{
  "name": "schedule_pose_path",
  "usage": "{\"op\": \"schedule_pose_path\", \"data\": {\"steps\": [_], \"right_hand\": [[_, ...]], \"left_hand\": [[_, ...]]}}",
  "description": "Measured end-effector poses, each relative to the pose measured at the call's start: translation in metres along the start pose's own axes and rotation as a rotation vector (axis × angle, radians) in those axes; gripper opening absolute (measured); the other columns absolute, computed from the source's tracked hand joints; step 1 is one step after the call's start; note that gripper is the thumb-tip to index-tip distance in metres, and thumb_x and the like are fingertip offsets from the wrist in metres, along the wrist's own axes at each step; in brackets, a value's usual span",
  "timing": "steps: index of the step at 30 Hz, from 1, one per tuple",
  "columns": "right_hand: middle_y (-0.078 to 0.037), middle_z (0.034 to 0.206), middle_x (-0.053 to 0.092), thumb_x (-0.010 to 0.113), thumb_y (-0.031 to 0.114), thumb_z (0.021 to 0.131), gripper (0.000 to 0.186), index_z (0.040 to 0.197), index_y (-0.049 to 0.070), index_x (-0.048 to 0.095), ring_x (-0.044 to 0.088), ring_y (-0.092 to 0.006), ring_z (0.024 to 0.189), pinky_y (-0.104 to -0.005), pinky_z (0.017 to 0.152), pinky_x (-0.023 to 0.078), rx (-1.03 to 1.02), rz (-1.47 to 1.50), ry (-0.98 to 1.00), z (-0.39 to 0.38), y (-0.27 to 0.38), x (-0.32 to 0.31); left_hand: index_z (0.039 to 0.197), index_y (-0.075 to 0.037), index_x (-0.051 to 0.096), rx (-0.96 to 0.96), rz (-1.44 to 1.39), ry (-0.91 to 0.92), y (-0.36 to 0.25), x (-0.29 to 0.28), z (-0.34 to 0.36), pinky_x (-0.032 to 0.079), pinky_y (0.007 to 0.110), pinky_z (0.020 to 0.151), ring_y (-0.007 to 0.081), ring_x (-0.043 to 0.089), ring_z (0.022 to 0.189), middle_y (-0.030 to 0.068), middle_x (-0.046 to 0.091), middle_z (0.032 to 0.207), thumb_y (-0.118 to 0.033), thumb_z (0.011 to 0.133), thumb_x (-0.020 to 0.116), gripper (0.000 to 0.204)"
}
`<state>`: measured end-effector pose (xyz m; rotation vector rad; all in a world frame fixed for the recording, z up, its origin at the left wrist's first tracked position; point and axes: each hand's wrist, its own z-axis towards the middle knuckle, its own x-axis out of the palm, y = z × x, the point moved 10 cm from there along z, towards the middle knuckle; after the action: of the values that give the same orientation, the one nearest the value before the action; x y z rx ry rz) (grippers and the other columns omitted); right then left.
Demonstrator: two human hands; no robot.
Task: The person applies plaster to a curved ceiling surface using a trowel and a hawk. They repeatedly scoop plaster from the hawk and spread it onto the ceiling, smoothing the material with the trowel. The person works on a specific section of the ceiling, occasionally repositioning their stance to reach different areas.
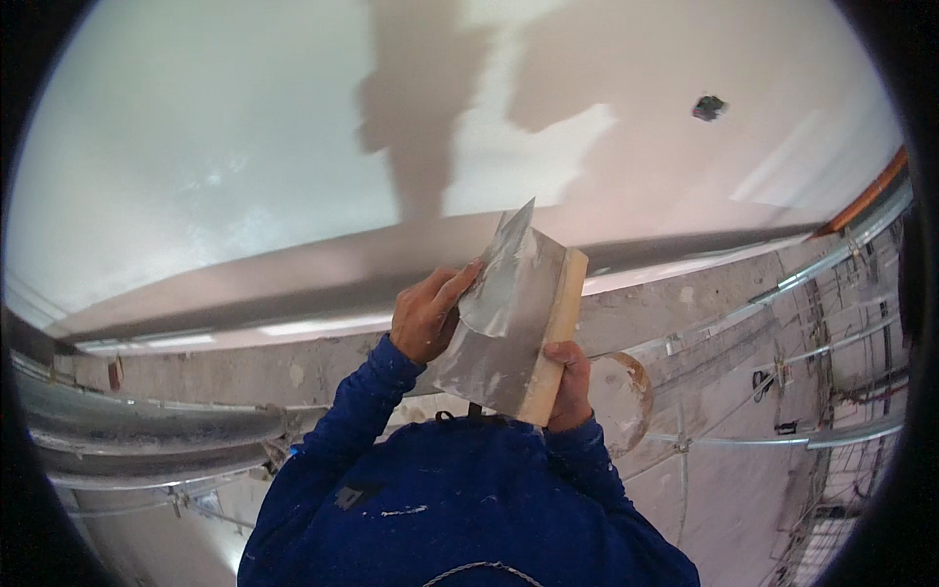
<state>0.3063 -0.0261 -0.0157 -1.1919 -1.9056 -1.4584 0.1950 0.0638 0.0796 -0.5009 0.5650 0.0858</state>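
My right hand [569, 386] is closed round the pale wooden back of a wide plastering blade [551, 347], held at a slant in front of my chest. Dried smears mark its grey metal face. In my left hand [427, 311] is a putty knife [511, 256], its pointed corner directed up and away from me. The putty knife's blade lies over the wide blade's face and seems to touch it. White compound [486, 315] coats the area where the two meet. My left fingers hide the putty knife's handle.
A smooth white wall [293, 127] with shadows on it rises ahead; a dark hole [709, 108] opens in its upper right. A round bucket-like rim [636, 391] shows beside my right arm. Metal scaffold tubes [831, 440] run along the right, and large grey pipes [156, 426] lie at left.
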Motion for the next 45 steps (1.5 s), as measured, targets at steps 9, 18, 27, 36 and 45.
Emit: {"op": "schedule_pose_path", "data": {"steps": [9,18,27,36,45], "right_hand": [[-0.007,0.076,0.051,0.056,0.017,0.067,0.034,0.097,0.001,0.050,0.055,-0.0191,0.069,-0.0312,0.063,0.049,-0.127,-0.135,-0.114,0.016,0.089,-0.062],[-0.007,0.085,0.054,0.057,0.010,0.072,0.032,0.101,0.000,0.048,0.053,-0.0164,0.074,-0.0300,0.064,0.046,-1.241,-0.682,-0.114,-0.046,0.485,0.066],[-0.010,0.084,0.061,0.054,0.008,0.066,0.040,0.106,0.000,0.054,0.058,-0.0196,0.073,-0.0300,0.068,0.046,-1.697,-1.097,-0.481,-0.047,0.644,0.162],[-0.015,0.092,0.061,0.052,0.014,0.067,0.057,0.123,0.010,0.045,0.061,-0.0274,0.084,-0.0345,0.076,0.047,-1.654,-1.171,-0.691,-0.027,0.641,0.208],[-0.019,0.097,0.059,0.052,0.021,0.065,0.061,0.125,0.016,0.043,0.058,-0.0332,0.089,-0.0393,0.080,0.045,-1.775,-1.294,-0.724,-0.031,0.507,0.328]], "left_hand": [[0.120,-0.015,0.048,0.011,0.096,0.075,0.009,0.052,0.018,0.044,0.038,0.056,0.0286,0.055,0.065,0.0108,0.054,0.076,0.002,0.060,0.058,0.064],[0.116,-0.012,0.050,-0.246,0.034,0.158,0.002,0.081,-0.040,0.046,0.041,0.059,0.0337,0.057,0.070,0.0167,0.057,0.083,0.002,0.064,0.052,0.055],[0.116,-0.011,0.050,-0.432,0.017,0.070,0.019,0.046,-0.063,0.046,0.039,0.068,0.0337,0.057,0.079,0.0163,0.056,0.091,0.004,0.067,0.053,0.051],[0.124,-0.009,0.042,-0.622,-0.095,0.171,0.054,0.026,-0.120,0.039,0.044,0.087,0.0404,0.046,0.104,0.0231,0.049,0.114,-0.014,0.086,0.046,0.038],[0.120,-0.006,0.044,-0.390,0.063,0.025,0.056,-0.044,-0.128,0.048,0.038,0.067,0.0372,0.057,0.084,0.0222,0.055,0.102,-0.019,0.087,0.046,0.035]]}}
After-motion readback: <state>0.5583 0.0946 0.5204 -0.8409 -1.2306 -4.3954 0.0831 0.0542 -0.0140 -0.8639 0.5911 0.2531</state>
